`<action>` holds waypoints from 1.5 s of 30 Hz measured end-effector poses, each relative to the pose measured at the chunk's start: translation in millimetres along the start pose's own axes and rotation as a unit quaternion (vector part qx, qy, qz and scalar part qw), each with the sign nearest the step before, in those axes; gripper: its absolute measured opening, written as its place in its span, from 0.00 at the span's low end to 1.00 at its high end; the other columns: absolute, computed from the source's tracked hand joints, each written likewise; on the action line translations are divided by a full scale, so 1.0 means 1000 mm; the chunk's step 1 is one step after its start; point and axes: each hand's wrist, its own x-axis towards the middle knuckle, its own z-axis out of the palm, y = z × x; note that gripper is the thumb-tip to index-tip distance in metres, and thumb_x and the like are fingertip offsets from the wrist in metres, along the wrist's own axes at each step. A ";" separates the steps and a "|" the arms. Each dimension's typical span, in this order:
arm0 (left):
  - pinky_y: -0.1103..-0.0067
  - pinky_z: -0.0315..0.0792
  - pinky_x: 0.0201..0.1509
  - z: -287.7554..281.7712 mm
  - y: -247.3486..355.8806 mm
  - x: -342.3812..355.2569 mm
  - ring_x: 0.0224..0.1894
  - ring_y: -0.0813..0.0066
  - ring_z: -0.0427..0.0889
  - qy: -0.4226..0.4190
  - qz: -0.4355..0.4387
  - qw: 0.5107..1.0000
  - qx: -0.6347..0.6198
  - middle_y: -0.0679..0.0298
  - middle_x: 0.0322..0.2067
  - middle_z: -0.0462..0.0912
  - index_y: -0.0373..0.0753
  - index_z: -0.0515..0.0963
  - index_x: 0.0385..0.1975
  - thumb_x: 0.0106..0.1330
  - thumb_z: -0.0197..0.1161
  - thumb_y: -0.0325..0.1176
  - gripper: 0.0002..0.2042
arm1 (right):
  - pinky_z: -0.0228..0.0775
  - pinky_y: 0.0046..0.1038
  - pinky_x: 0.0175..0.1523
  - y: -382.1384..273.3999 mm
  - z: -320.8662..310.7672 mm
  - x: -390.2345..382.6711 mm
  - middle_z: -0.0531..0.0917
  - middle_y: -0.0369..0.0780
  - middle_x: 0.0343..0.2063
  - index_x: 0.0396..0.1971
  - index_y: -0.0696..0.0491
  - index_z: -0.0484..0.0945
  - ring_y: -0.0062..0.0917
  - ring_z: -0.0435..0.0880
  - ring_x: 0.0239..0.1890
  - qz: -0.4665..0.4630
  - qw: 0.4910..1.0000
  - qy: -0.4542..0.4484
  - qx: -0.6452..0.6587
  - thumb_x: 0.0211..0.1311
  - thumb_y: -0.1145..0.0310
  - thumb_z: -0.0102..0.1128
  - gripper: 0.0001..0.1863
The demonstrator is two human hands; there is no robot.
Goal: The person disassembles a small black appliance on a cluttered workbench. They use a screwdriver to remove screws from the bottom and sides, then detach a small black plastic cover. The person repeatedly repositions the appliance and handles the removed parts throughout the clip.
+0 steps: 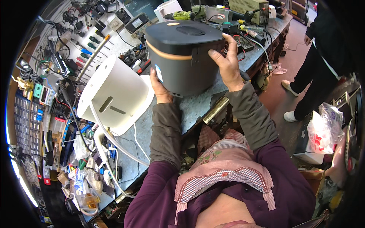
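Note:
Between my two hands, above the workbench, is a dark grey appliance [182, 72] shaped like a rice cooker. It has a black lid and a copper-coloured band. My left hand [161, 88] grips its lower left side, beside a small white-and-blue label. On the other side, my right hand [228, 62] holds it near the lid's edge, thumb on the body and fingers behind the rim. The lid is closed. Just left of it, a white rounded appliance housing [118, 89] lies tipped on the bench, with two slots in its face and a pale hose [99, 121] in front.
Tools, cables and small parts crowd the left side of the workbench [131, 146]. A green drill [180, 15], a meter [137, 22] and a bench instrument [249, 9] stand at the back. A person in dark clothes [319, 57] stands at right, near plastic bags [325, 129].

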 end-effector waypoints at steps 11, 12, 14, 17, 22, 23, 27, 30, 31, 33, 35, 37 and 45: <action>0.67 0.75 0.78 0.009 0.006 0.002 0.72 0.60 0.82 0.027 -0.024 0.988 0.150 0.55 0.73 0.82 0.36 0.73 0.77 0.93 0.40 0.57 0.32 | 0.57 0.39 0.85 0.034 0.022 -0.025 0.67 0.44 0.80 0.88 0.56 0.50 0.33 0.67 0.80 0.020 0.987 -0.104 0.124 0.75 0.56 0.79 0.55; 0.67 0.75 0.78 0.008 0.008 0.003 0.73 0.61 0.82 0.035 -0.034 0.992 0.117 0.55 0.73 0.82 0.36 0.74 0.76 0.93 0.42 0.56 0.31 | 0.56 0.38 0.86 0.039 0.023 -0.033 0.68 0.43 0.80 0.88 0.56 0.52 0.32 0.68 0.80 0.053 0.983 -0.099 0.143 0.76 0.55 0.78 0.54; 0.68 0.76 0.75 0.002 0.007 0.010 0.71 0.63 0.83 0.031 -0.028 0.997 0.068 0.56 0.71 0.84 0.37 0.77 0.74 0.93 0.45 0.56 0.30 | 0.54 0.36 0.86 0.049 0.021 -0.041 0.71 0.41 0.79 0.87 0.56 0.55 0.29 0.69 0.79 0.084 0.979 -0.090 0.165 0.78 0.53 0.76 0.51; 0.72 0.78 0.68 -0.004 0.015 0.008 0.64 0.70 0.85 0.040 -0.052 0.996 0.064 0.61 0.62 0.89 0.38 0.82 0.69 0.87 0.58 0.54 0.27 | 0.55 0.34 0.84 0.058 0.014 -0.038 0.76 0.38 0.76 0.85 0.56 0.63 0.28 0.71 0.78 0.085 0.985 -0.081 0.123 0.84 0.46 0.67 0.43; 0.70 0.70 0.77 0.021 0.037 0.002 0.71 0.67 0.79 -0.025 0.112 0.983 0.145 0.47 0.68 0.83 0.18 0.63 0.82 0.76 0.75 0.44 0.45 | 0.66 0.39 0.81 0.044 0.005 -0.009 0.79 0.37 0.76 0.81 0.48 0.72 0.31 0.77 0.76 0.170 0.968 0.007 0.186 0.89 0.36 0.50 0.37; 0.69 0.70 0.77 0.040 0.052 -0.014 0.74 0.64 0.77 -0.055 0.124 0.975 0.177 0.44 0.72 0.79 0.22 0.68 0.80 0.76 0.76 0.44 0.42 | 0.67 0.40 0.81 0.038 0.003 -0.001 0.80 0.37 0.76 0.80 0.48 0.73 0.32 0.78 0.75 0.150 0.968 0.018 0.198 0.88 0.34 0.50 0.38; 0.68 0.73 0.78 0.022 0.046 -0.002 0.73 0.62 0.78 -0.073 0.217 0.940 0.251 0.51 0.73 0.75 0.30 0.75 0.78 0.77 0.76 0.43 0.35 | 0.68 0.41 0.81 0.027 0.005 0.018 0.80 0.38 0.75 0.81 0.49 0.71 0.34 0.79 0.75 0.167 0.947 0.024 0.275 0.84 0.29 0.51 0.44; 0.69 0.76 0.76 0.027 0.043 -0.004 0.70 0.64 0.79 -0.080 0.223 0.940 0.246 0.57 0.70 0.73 0.34 0.77 0.78 0.78 0.77 0.43 0.33 | 0.68 0.41 0.81 0.032 0.002 0.016 0.81 0.38 0.75 0.82 0.49 0.70 0.34 0.79 0.76 0.194 0.936 0.025 0.292 0.83 0.27 0.51 0.46; 0.69 0.76 0.76 0.029 0.043 -0.004 0.70 0.64 0.79 -0.082 0.226 0.938 0.251 0.58 0.69 0.72 0.35 0.77 0.78 0.78 0.77 0.44 0.33 | 0.68 0.41 0.81 0.034 0.003 0.014 0.81 0.38 0.75 0.82 0.49 0.70 0.34 0.78 0.76 0.206 0.935 0.027 0.288 0.83 0.26 0.51 0.46; 0.68 0.73 0.79 0.027 0.039 -0.002 0.73 0.62 0.77 -0.082 0.252 0.918 0.296 0.54 0.71 0.73 0.35 0.79 0.76 0.77 0.78 0.45 0.33 | 0.73 0.43 0.77 0.037 0.005 0.008 0.82 0.37 0.73 0.80 0.48 0.71 0.34 0.81 0.74 0.235 0.931 0.029 0.277 0.84 0.27 0.50 0.44; 0.67 0.71 0.81 0.018 0.034 0.006 0.75 0.61 0.76 -0.086 0.268 0.900 0.332 0.52 0.74 0.73 0.35 0.80 0.75 0.77 0.77 0.46 0.32 | 0.81 0.46 0.69 0.039 0.007 0.003 0.84 0.36 0.70 0.77 0.46 0.75 0.33 0.85 0.68 0.267 0.928 0.026 0.260 0.86 0.28 0.47 0.40; 0.67 0.68 0.82 0.018 0.032 0.005 0.77 0.60 0.75 -0.085 0.231 0.917 0.314 0.50 0.75 0.74 0.36 0.80 0.75 0.78 0.77 0.47 0.32 | 0.82 0.49 0.66 0.044 0.013 -0.002 0.84 0.36 0.69 0.76 0.45 0.75 0.33 0.86 0.68 0.278 0.931 0.021 0.234 0.86 0.28 0.46 0.39; 0.61 0.68 0.82 0.017 0.030 0.010 0.79 0.46 0.73 -0.053 0.217 0.918 0.328 0.39 0.76 0.73 0.27 0.76 0.75 0.71 0.78 0.60 0.45 | 0.86 0.43 0.60 0.035 0.026 0.037 0.89 0.36 0.63 0.72 0.45 0.79 0.29 0.90 0.61 0.274 0.956 -0.017 0.105 0.86 0.30 0.47 0.37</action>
